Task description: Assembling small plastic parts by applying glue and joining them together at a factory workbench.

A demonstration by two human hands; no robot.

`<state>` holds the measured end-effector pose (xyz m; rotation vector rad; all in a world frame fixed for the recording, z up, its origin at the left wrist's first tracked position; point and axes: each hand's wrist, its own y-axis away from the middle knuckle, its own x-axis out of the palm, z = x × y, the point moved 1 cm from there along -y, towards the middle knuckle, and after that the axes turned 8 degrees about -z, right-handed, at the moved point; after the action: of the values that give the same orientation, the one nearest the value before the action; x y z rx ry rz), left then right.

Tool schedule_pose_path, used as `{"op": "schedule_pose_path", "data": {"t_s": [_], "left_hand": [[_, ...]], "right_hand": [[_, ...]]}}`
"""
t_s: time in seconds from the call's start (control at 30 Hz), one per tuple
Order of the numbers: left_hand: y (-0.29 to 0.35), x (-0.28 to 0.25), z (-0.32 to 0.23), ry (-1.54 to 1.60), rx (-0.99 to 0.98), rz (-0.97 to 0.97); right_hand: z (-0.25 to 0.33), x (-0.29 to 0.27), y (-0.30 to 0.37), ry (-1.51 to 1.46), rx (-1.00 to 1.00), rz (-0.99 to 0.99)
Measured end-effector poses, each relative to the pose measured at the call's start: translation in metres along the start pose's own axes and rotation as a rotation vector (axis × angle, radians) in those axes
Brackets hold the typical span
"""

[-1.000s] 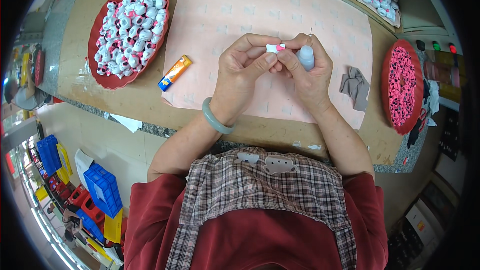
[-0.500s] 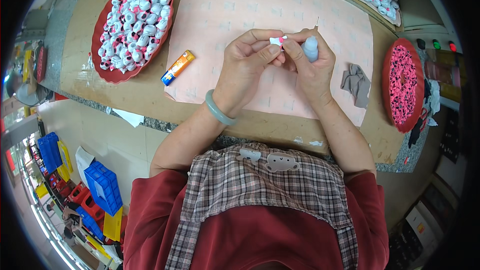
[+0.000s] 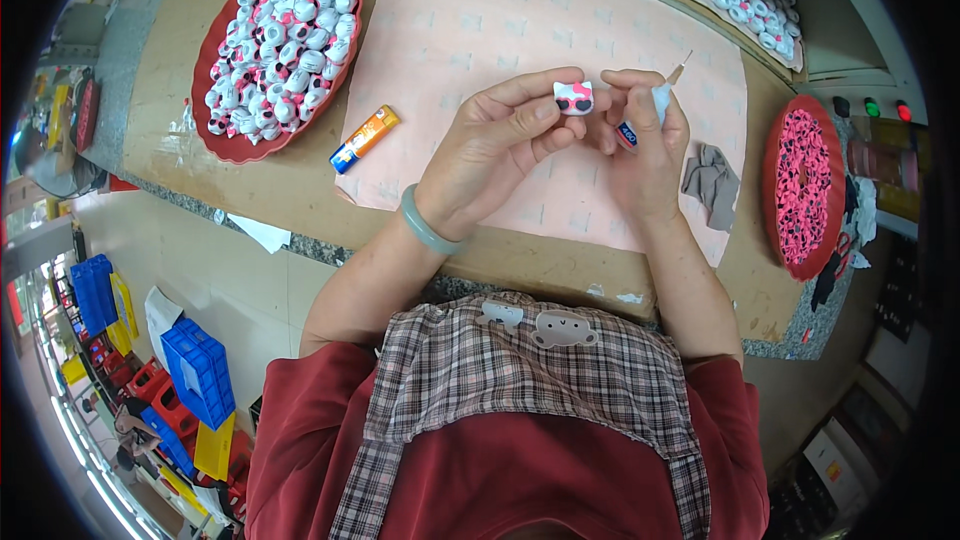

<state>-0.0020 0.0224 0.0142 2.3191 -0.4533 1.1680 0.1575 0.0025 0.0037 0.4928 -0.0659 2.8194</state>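
Observation:
Between the thumb and fingers of my left hand (image 3: 485,140) is a small white cat-head piece (image 3: 573,98). Its front faces up, showing a pink bow and dark heart-shaped glasses with pink. My right hand (image 3: 652,165) is wrapped round a small squeeze bottle (image 3: 661,102) with a thin needle tip that points up and to the right. Part of the bottle is hidden by the fingers. The right fingertips are close beside the cat piece, apart from it. Both hands are above a pale pink sheet (image 3: 450,50).
A red scalloped bowl (image 3: 203,70) heaped with white pieces stands at the left. Near it lies an orange and blue tube (image 3: 365,139). To the right are a crumpled grey cloth (image 3: 712,185) and a red tray (image 3: 773,190) of pink-and-black bits. More white pieces (image 3: 755,20) sit on a ledge, far right.
My hands have drawn apart, and the right fingers no longer press on the cat piece. Its decorated front now shows. The bottle has tilted, with its needle further to the right.

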Motion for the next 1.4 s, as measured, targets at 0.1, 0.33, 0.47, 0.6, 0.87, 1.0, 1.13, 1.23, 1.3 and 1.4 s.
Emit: {"op": "schedule_pose_path", "data": {"t_s": [0.1, 0.33, 0.47, 0.6, 0.87, 1.0, 1.13, 1.23, 1.3, 1.4], "left_hand": [[0.002, -0.002, -0.001, -0.065, 0.065, 0.063], [0.003, -0.002, -0.004, -0.189, 0.154, 0.131], [0.003, 0.001, -0.006, -0.231, 0.191, 0.108], [0.005, 0.0, -0.007, -0.296, 0.242, 0.051], [0.013, -0.013, -0.066, -0.701, 0.758, -0.259], [0.031, -0.039, -0.129, -1.303, 1.22, -0.575], [0.054, -0.027, -0.166, -1.413, 1.397, -0.583], [0.073, 0.0, -0.193, -1.509, 1.559, -0.579], [0.091, 0.031, -0.215, -1.396, 1.722, -0.468], [0.128, 0.071, -0.228, -1.415, 1.879, -0.586]], "right_hand": [[0.0, -0.003, -0.001, 0.008, -0.01, 0.011], [0.0, -0.003, -0.002, 0.022, 0.013, 0.005], [-0.001, -0.003, -0.002, 0.032, -0.011, 0.038], [-0.001, 0.002, 0.001, 0.094, -0.032, 0.073], [0.0, -0.001, 0.002, 0.078, -0.064, 0.054], [0.001, 0.004, 0.003, 0.135, -0.04, 0.083], [0.0, 0.005, 0.002, 0.134, -0.005, 0.084], [0.002, 0.003, 0.004, 0.136, -0.003, 0.072], [0.003, 0.002, 0.005, 0.136, -0.011, 0.074], [0.003, 0.002, 0.007, 0.151, -0.012, 0.073]]}}
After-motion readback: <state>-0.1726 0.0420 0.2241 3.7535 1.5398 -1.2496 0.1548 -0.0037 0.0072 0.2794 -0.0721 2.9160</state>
